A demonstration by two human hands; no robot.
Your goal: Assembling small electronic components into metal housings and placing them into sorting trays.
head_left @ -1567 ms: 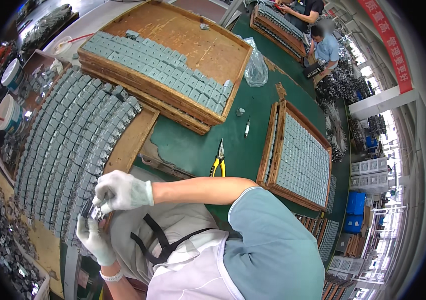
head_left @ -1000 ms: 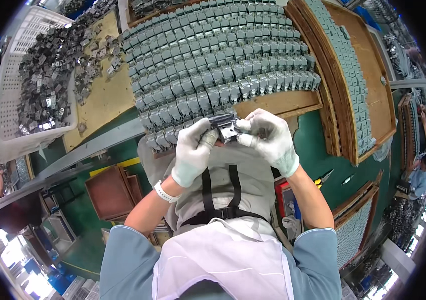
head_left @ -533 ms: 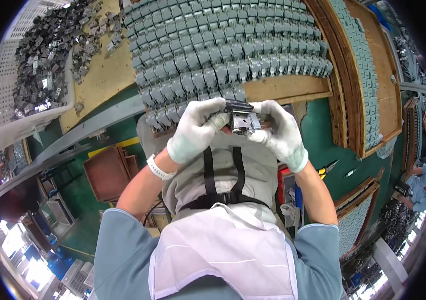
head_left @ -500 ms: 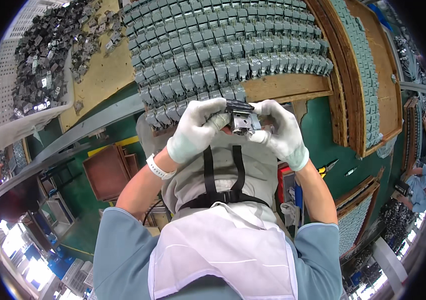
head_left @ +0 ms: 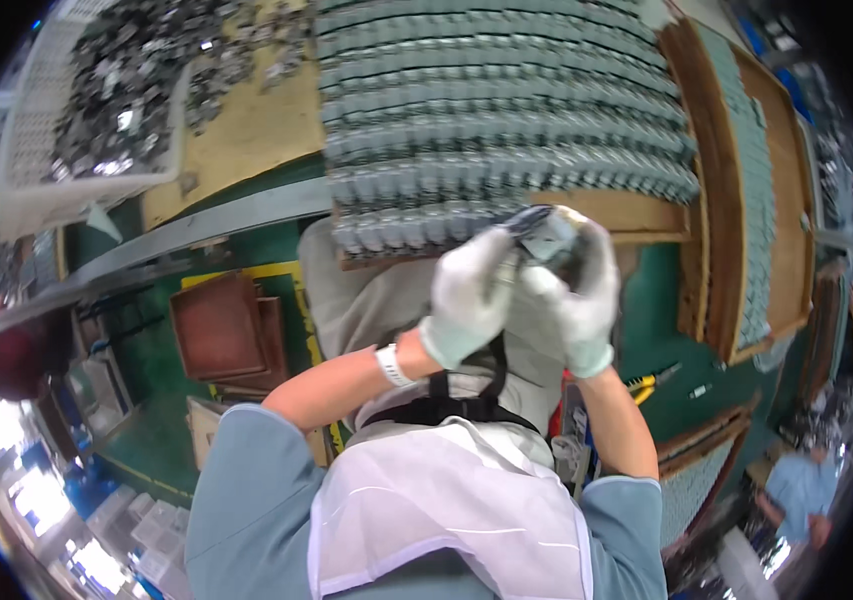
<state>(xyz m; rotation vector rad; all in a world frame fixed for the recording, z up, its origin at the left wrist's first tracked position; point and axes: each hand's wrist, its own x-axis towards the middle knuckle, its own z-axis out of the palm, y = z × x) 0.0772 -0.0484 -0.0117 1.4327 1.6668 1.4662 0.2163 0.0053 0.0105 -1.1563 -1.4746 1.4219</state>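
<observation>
A small metal part (head_left: pixel 548 238) with a grey face and a black edge is held between my two white-gloved hands, just off the near edge of a wooden tray (head_left: pixel 636 217). Closed round its left side is my left hand (head_left: pixel 471 295). My right hand (head_left: pixel 589 290) grips the right side with the thumb underneath. Motion blurs the part, and my fingers cover some of it. Beyond it, the tray carries packed rows of similar grey-green parts (head_left: pixel 506 135).
At far left, a white perforated basket (head_left: pixel 36 195) holds a heap of small metal pieces, some spilled onto a tan board (head_left: pixel 246 125). Another wooden tray (head_left: pixel 786 180) stands at right. Yellow-handled pliers (head_left: pixel 643 385) lie lower right. Brown trays (head_left: pixel 216 325) rest at lower left.
Both hands have shifted right with the part, which has turned so that a grey face now shows. My view has swung, so the surroundings sit differently in the picture.
</observation>
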